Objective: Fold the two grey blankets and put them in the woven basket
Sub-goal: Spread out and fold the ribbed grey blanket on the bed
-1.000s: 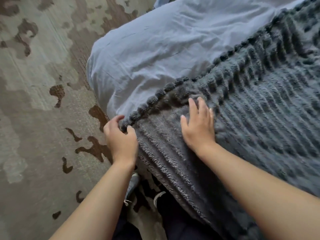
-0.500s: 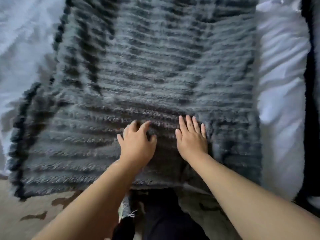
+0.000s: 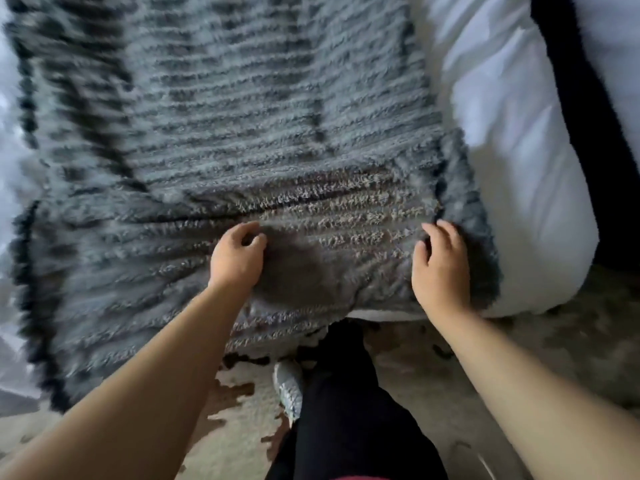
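Grey ribbed fleece blanket (image 3: 242,116) lies spread across the white-covered bed (image 3: 512,174), and its near edge hangs over the side of the bed towards the person. A step in the pile runs across it just beyond the hands, which suggests one layer already lies over another, though the blur makes that uncertain. It is still broad and flat rather than a compact bundle.

The left hand (image 3: 235,261) sits near the middle of the blanket's near part. Its fingers and thumb are curled in and seem to pinch a tuft of the fabric. The right hand (image 3: 441,271) rests at the blanket's right edge with its fingers loosely bent and thumb apart, touching the pile and gripping nothing.

Judged from this, the task is at an early stage. The first blanket is being smoothed or gathered for a further fold, and nothing has been stowed. Neither a second grey blanket nor the woven basket can be made out. Further folds on this one, the whole of the other and both placements appear to remain.

Below the bed lies a beige and brown patterned carpet (image 3: 415,375).
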Motion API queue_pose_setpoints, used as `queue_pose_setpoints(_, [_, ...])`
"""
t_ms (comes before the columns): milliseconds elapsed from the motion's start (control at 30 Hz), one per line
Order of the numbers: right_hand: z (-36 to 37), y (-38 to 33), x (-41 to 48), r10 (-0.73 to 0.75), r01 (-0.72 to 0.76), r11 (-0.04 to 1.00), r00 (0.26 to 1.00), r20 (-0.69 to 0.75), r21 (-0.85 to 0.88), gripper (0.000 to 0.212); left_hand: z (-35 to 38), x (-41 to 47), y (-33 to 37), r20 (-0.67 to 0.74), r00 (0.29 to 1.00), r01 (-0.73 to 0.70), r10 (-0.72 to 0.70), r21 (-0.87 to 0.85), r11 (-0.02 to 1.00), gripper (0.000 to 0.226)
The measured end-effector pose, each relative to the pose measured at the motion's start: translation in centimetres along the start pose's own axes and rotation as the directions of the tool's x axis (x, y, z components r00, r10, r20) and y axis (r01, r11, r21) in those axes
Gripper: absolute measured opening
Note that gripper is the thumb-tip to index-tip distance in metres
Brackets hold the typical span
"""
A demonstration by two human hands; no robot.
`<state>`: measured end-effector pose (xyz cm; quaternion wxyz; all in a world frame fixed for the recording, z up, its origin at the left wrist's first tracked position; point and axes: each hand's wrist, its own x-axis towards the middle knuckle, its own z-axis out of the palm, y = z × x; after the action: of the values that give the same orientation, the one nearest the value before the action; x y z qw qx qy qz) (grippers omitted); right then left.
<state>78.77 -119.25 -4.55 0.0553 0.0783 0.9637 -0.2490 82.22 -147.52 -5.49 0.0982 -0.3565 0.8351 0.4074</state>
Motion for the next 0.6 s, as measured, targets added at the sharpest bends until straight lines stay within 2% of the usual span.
queue_pose_setpoints(33, [-0.5,0.7,-1.6,0.114,-0.11,0.993,0.988,-0.1,0.046,0.033,-0.9,-1.4,-0.4,-0.087,0.996,-0.008,-0.002,-0.115,0.993,0.026])
queue_pose_setpoints(67, [-0.6,1.5,-3.1,0.276,-0.262,0.96,0.947,-0.164,0.1,0.03,-1.6,-2.8,-1.0,-0.144,0.989,0.003,-0.036,-0.222,0.975,0.018])
queue_pose_setpoints(100, [-0.7,2.2,-4.4,0.451,-0.424,0.889,0.876,-0.17,0.173,0.027,-2.0,-4.1,-1.8,-0.152,0.982,0.05,-0.109,-0.344,0.938,0.017])
queue_pose_setpoints(133, [-0.5,2.7,-5.7,0.621,-0.584,0.769,0.78,-0.083,0.26,0.026,-2.0,-5.6,-2.7,-0.106,0.969,0.149,-0.223,-0.469,0.87,0.028])
queue_pose_setpoints(167, [-0.1,2.7,-6.6,0.754,-0.738,0.582,0.647,0.113,0.341,0.031,-1.9,-7.0,-3.7,0.003,0.934,0.294,-0.357,-0.573,0.765,0.041])
queue_pose_setpoints(200, [0.5,2.5,-7.4,0.784,-0.846,0.345,0.498,0.371,0.406,0.043,-1.5,-8.4,-5.0,0.152,0.87,0.449,-0.47,-0.636,0.627,0.051])
queue_pose_setpoints(233, [1.0,2.1,-8.0,0.701,-0.889,0.117,0.39,0.597,0.443,0.057,-1.0,-9.6,-6.4,0.299,0.786,0.582,-0.541,-0.652,0.486,0.058])
queue_pose_setpoints(267, [1.4,1.5,-8.3,0.602,-0.88,-0.045,0.353,0.716,0.472,0.07,-0.7,-10.5,-7.6,0.428,0.697,0.683,-0.576,-0.642,0.349,0.062])
queue_pose_setpoints(300, [1.9,1.1,-8.2,0.534,-0.845,-0.146,0.37,0.76,0.514,0.078,-0.7,-11.2,-8.7,0.516,0.633,0.729,-0.577,-0.648,0.22,0.065])
queue_pose_setpoints(333, [2.2,0.6,-7.9,0.497,-0.802,-0.199,0.412,0.764,0.563,0.083,-0.8,-11.4,-9.7,0.557,0.606,0.724,-0.568,-0.682,0.103,0.067])
queue_pose_setpoints(400, [2.6,0.3,-6.6,0.486,-0.724,-0.255,0.477,0.732,0.641,0.084,-1.7,-11.0,-11.1,0.552,0.633,0.58,-0.543,-0.802,-0.14,0.075])
queue_pose_setpoints(433, [2.8,0.4,-5.8,0.492,-0.7,-0.293,0.474,0.731,0.651,0.081,-2.5,-10.3,-11.8,0.508,0.669,0.464,-0.543,-0.856,-0.229,0.082])
queue_pose_setpoints(500, [2.7,0.9,-4.6,0.501,-0.676,-0.35,0.45,0.739,0.649,0.063,-4.7,-8.8,-12.4,0.438,0.717,0.322,-0.542,-0.898,-0.299,0.086])
queue_pose_setpoints(600, [1.9,2.2,-4.0,0.513,-0.665,-0.271,0.512,0.689,0.696,0.038,-7.3,-7.4,-12.3,0.447,0.759,0.317,-0.474,-0.889,-0.332,0.056])
